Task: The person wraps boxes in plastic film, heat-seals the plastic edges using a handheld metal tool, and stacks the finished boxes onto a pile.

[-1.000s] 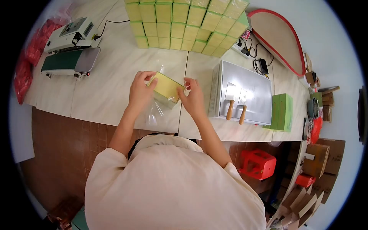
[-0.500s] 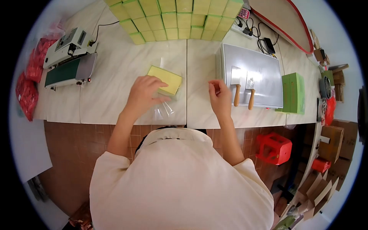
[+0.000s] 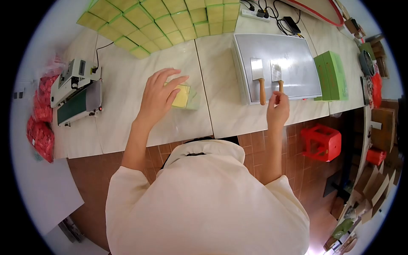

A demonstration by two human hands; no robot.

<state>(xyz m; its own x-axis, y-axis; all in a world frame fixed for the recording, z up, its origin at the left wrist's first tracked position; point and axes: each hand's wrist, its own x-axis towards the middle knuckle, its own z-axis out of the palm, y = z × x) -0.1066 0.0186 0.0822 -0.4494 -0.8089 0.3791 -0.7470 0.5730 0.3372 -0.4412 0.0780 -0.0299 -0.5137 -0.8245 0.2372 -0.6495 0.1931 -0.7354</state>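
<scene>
Left hand [image 3: 156, 94], fingers spread, partly hides a yellow box [image 3: 182, 97]; right hand [image 3: 278, 109] is at a scraper handle [image 3: 281, 86], whether gripping I can't tell.

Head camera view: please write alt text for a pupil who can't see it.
A person's right hand is at the wooden handle of one of two scrapers lying on a silver-topped case. The left hand partly hides a small yellow box on a marbled table with stacked boxes beyond.
</scene>
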